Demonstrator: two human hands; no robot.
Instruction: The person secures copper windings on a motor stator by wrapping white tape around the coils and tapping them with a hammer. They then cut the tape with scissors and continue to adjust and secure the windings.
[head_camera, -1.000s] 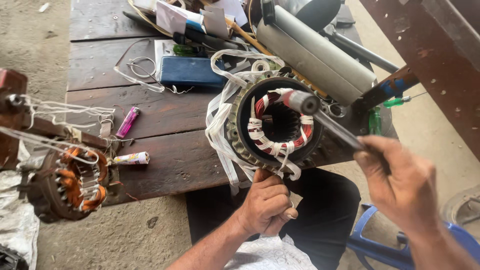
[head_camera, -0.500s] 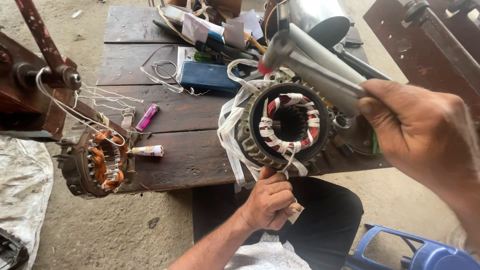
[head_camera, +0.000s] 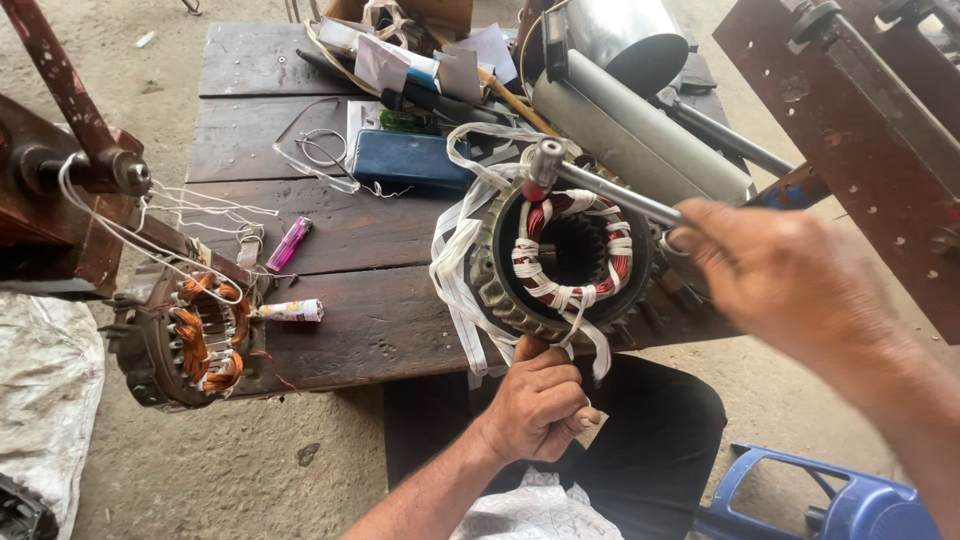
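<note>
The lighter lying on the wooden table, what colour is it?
The lighter is pink to magenta, seen clearly in the head view.

Pretty rough outdoor-looking spot: dusty concrete floor (head_camera: 250, 470) in flat daylight, a dark worn plank table (head_camera: 350, 250) filling the centre, a blue plastic stool (head_camera: 830, 500) lower right, and rusty red metal frames (head_camera: 860, 120) upper right.

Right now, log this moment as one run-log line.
left hand: grips stator lower rim | right hand: holds hammer, head at windings | stator: on table edge
</note>
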